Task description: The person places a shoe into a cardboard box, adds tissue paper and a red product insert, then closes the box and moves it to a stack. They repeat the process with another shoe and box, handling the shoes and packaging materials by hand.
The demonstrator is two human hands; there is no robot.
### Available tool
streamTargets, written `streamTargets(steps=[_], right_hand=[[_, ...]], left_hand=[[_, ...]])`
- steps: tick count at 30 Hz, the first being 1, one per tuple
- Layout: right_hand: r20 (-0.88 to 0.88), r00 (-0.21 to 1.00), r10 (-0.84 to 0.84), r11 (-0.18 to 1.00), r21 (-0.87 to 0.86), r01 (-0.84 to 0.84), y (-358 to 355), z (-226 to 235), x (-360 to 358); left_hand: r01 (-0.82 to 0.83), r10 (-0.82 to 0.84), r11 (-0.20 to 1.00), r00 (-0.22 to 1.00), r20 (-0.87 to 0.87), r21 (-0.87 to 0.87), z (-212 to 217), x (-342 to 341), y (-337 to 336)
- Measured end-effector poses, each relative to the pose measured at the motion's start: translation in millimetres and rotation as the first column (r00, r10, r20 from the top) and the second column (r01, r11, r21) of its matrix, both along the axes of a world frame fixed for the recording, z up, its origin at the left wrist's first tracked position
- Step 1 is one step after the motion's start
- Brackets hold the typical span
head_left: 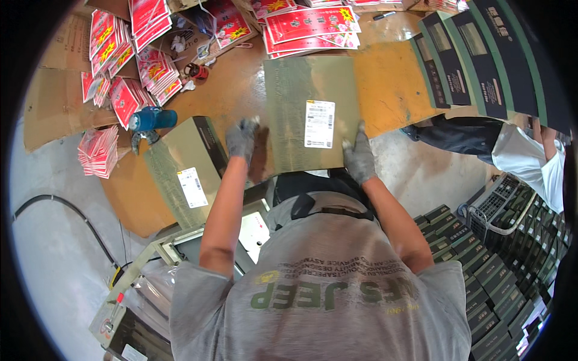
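A flat olive-green box (289, 114) with a white label (319, 124) lies on the brown work table in front of me. My right hand (360, 157), in a grey glove, grips its right edge, thumb on top and fingers along the side. Just left of the box, apart from it, is my left hand (242, 139), also gloved. Its fingers are loosely bent with a gap at the thumb, and I see nothing in them. A second green box (180, 162), with a dark side and its own label, lies tilted beside my left forearm.
A blue bottle (153, 119) stands beyond the second box. Red printed packets (310, 27) are piled at the back and left. Dark green boxes (475, 54) stand stacked at the far right, near another person (518, 150). More boxes (481, 265) fill the lower right, beside a grey crate (497, 198).
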State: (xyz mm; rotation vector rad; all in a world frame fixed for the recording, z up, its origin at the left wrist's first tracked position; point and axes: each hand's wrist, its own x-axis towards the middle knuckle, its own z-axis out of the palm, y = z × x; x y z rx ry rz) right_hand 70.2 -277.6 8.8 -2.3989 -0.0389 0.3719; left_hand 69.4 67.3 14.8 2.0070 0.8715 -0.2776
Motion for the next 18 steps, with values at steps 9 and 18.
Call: streamTargets(steps=[9, 18], right_hand=[[-0.172, 0.982, -0.083, 0.992, 0.075, 0.097, 8, 11, -7], [0.093, 0.995, 0.044, 0.963, -0.267, -0.018, 10, 16, -3]], left_hand=[[-0.64, 0.504, 0.752, 0.714, 0.486, 0.161, -114, 151, 144], [-0.671, 0.606, 0.736, 0.595, 0.528, -0.089, -91, 151, 153]])
